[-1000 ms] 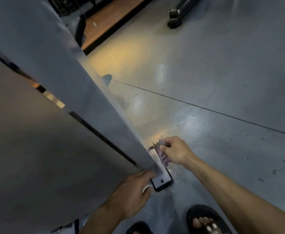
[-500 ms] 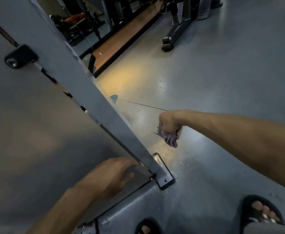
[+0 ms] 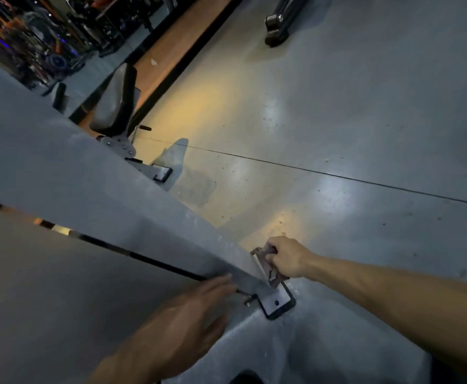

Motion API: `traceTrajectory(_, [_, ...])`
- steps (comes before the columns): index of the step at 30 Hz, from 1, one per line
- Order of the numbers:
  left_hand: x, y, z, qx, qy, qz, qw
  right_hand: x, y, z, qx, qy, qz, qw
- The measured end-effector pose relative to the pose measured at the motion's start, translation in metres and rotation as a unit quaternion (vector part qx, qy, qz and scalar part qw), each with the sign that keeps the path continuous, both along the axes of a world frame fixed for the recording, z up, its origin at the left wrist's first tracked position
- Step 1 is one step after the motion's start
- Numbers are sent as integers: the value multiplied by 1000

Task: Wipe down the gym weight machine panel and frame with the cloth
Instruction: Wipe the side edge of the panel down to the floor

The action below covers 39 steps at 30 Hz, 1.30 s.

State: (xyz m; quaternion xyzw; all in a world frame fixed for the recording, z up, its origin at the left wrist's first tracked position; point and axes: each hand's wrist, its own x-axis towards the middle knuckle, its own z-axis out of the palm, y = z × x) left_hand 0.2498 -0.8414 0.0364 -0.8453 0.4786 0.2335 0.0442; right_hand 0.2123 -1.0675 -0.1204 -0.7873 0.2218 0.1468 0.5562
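1. The panel (image 3: 46, 300) is being touched near its lower edge by the left hand (image 3: 177, 322), fingers straight, nothing held.
2. The frame (image 3: 132, 206) is being met at its foot by the cloth (image 3: 271, 276).
3. The cloth is being gripped in the curled right hand (image 3: 289, 257); bare floor (image 3: 351, 134) is lying open beyond.

Dim, soft picture; warm and white glare patches on the floor (image 3: 337, 134).

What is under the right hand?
The right hand grips a purplish cloth against the base of the grey frame, just above the foot plate. The frame surface under the cloth is covered.
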Motion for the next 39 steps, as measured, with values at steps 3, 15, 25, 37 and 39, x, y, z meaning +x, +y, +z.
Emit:
traceTrajectory(3, [6, 4, -11, 0, 10, -9, 1000, 5, 12, -16, 65, -2, -12, 998])
traceTrajectory(15, [3, 2, -17, -57, -17, -3, 998, 3, 41, 11, 206, -87, -133, 966])
traceTrajectory(25, [6, 0, -16, -80, -7, -19, 997, 0, 47, 33, 88, -107, -116, 984])
traceTrajectory(37, [11, 6, -22, -87, -17, -22, 996, -9, 54, 14, 45, -183, -121, 974])
traceTrajectory(39, [10, 5, -21, -89, -12, -17, 996, -7, 59, 9, 45, -165, -140, 975])
